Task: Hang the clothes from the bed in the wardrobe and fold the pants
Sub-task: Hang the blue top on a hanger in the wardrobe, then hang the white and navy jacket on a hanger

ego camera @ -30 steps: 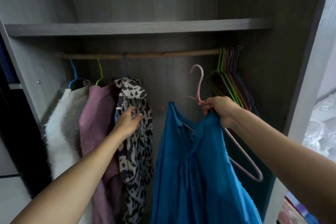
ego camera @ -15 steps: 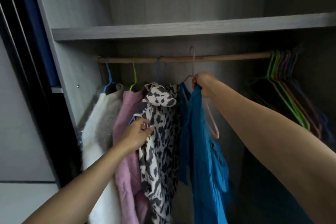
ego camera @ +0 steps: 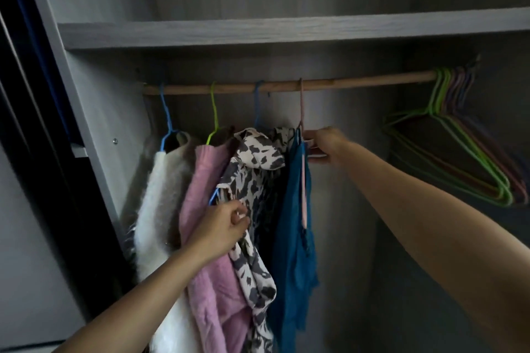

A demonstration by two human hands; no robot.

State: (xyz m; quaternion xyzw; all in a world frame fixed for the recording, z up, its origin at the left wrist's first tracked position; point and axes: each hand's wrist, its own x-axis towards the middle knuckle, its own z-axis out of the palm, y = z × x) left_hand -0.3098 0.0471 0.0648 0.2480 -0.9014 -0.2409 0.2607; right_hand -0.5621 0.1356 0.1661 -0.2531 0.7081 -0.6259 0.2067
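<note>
Your right hand (ego camera: 327,143) is reaching into an open grey wardrobe (ego camera: 344,180), its fingers closing on the shoulder of a pink hanger (ego camera: 301,103) just beneath the hook. The grip is slightly blurred. The hook is sitting over a wooden rail (ego camera: 358,84) that is running left to right under a grey shelf (ego camera: 286,31). A teal blue dress (ego camera: 295,209) is hanging from this hanger, straps up at the rail and long axis hanging straight down, its hem running out past the bottom edge of the view. The hanger is turning edge-on to you, so one arm is pointing toward you and down the front of the dress. Your left hand (ego camera: 220,226) is pinching the edge of a black-and-cream animal-print blouse (ego camera: 252,157) hanging just left of the dress and touching it. Further left, a pink knitted sweater (ego camera: 200,180) is hanging on a green hanger (ego camera: 213,112), and a white fluffy sweater (ego camera: 160,189) is hanging on a blue hanger (ego camera: 166,117) beside the wardrobe's left wall. Well apart at the rail's right end, a bunch of bare green, pink and purple hangers (ego camera: 447,89) is hanging pressed together.
</note>
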